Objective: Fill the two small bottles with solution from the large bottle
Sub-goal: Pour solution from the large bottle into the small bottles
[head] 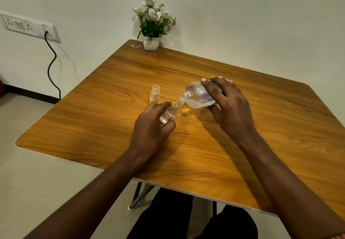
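Observation:
My right hand [228,106] grips the large clear bottle [197,96], tipped on its side with its open neck pointing left and down. Its mouth meets the mouth of a small clear bottle [172,110] with a white label, which my left hand [153,124] holds tilted toward it. A little liquid lies in the bottom of that small bottle. A second small clear bottle [155,94] stands upright and uncapped on the wooden table [112,119], just left of the others.
A white pot of artificial flowers [152,27] stands at the table's far corner by the wall, with a small scrap [135,46] beside it. A wall socket with a black cable [50,65] is at the left. No caps are in sight.

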